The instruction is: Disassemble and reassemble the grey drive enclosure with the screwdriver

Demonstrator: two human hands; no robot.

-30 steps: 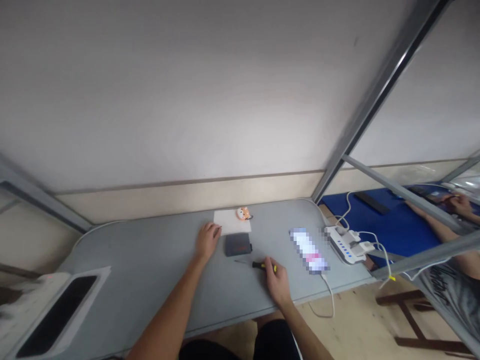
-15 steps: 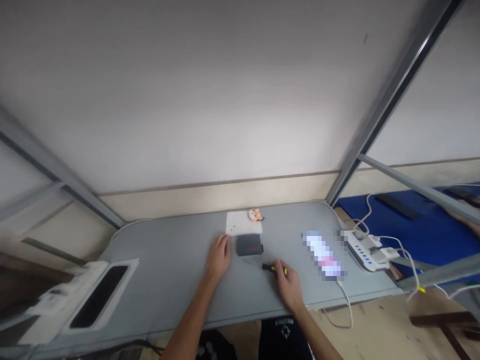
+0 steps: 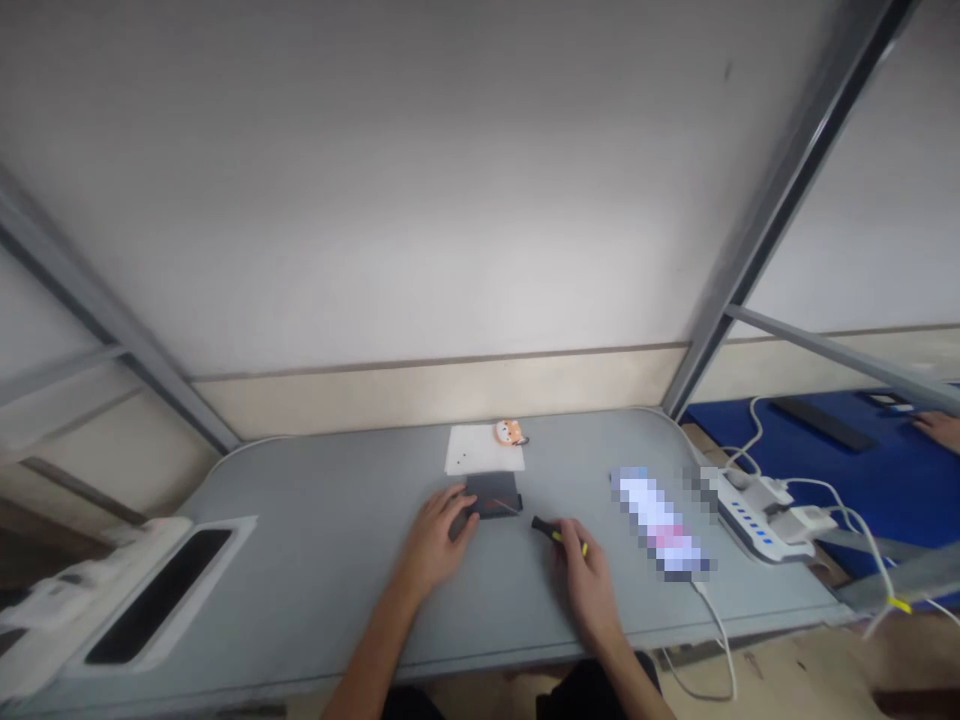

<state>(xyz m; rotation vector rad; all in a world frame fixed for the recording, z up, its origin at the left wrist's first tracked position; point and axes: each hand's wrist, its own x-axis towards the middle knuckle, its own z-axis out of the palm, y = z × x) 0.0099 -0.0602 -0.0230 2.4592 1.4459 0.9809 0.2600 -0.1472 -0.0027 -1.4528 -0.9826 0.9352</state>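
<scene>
A flat dark grey box-like object (image 3: pixel 491 492) lies on the grey table (image 3: pixel 330 540). My left hand (image 3: pixel 441 535) rests at its left edge, fingers spread over that side and touching it. In my right hand (image 3: pixel 583 565) is a black and yellow screwdriver (image 3: pixel 547 527), gripped by the handle. Its thin shaft points left over the right part of the dark object; whether the tip touches is too small to tell. Just behind lies a white sheet (image 3: pixel 472 450) with a few tiny dark specks and an orange and white animal-face item (image 3: pixel 509 433).
To the right lie a lit phone (image 3: pixel 660 525) on a white cable and a power strip (image 3: pixel 761 530) with plugs. A black phone (image 3: pixel 161 595) lies far left. Another person's hand (image 3: pixel 937 428) shows over a blue surface (image 3: pixel 892 500). Metal posts flank the table.
My left hand has moved onto the left side of the dark object. The screwdriver's shaft has swung up and now reaches over the object. The view has shifted slightly.
</scene>
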